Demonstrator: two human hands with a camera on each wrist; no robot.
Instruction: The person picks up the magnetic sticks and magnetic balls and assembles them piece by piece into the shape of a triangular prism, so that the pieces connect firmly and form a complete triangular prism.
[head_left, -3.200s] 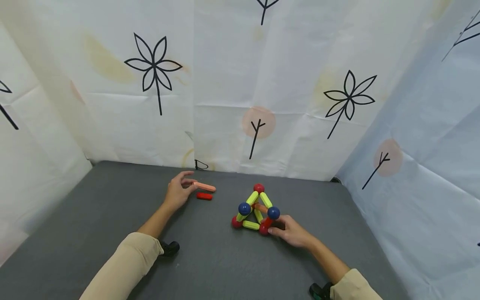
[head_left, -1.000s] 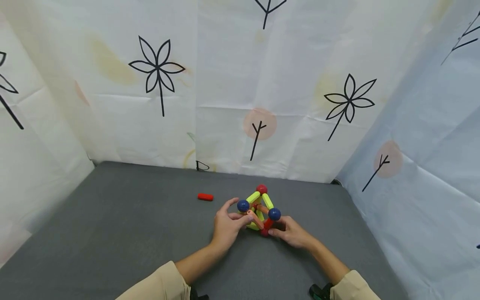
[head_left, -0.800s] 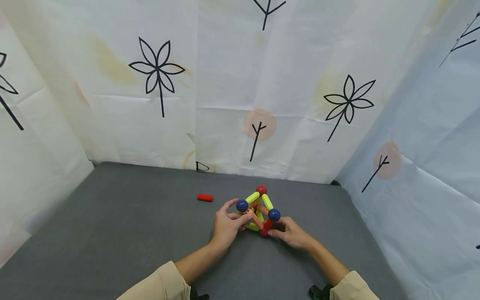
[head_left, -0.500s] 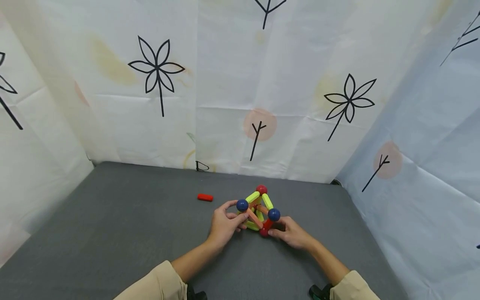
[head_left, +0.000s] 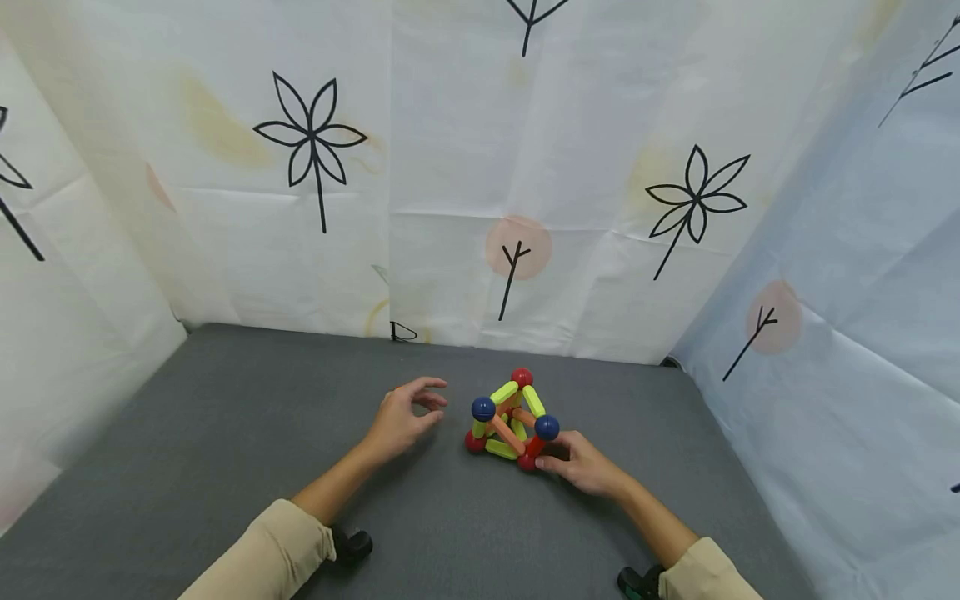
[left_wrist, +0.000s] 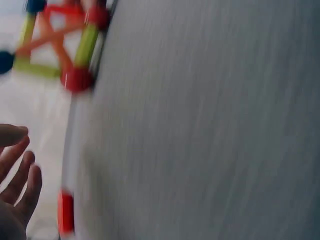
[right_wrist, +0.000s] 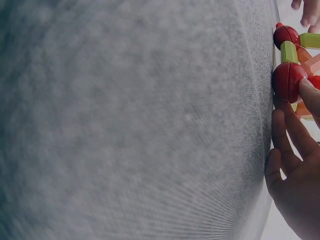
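A magnetic ball-and-rod frame stands on the grey table, with a red ball [head_left: 522, 378] at the back and two dark blue balls, one being the left blue ball [head_left: 483, 408], raised in front. Yellow-green, orange and red rods join the balls; an orange rod [head_left: 507, 436] slants across the front. My right hand [head_left: 588, 467] holds the front right red ball [right_wrist: 288, 82] between thumb and fingers. Left of the frame, my left hand [head_left: 401, 423] is in the air, fingers apart and holding nothing. Near it lies a loose red rod [left_wrist: 65, 212], mostly hidden by that hand in the head view.
Printed white cloth [head_left: 450, 275] walls the grey table [head_left: 225, 417] at the back and both sides. Each wrist carries a black camera mount, such as the left mount [head_left: 352, 547]. The left wrist view is blurred.
My left hand brought an orange rod from the back left to the frame's front, let go of it there, and moved back left. The right hand stays at the same ball.
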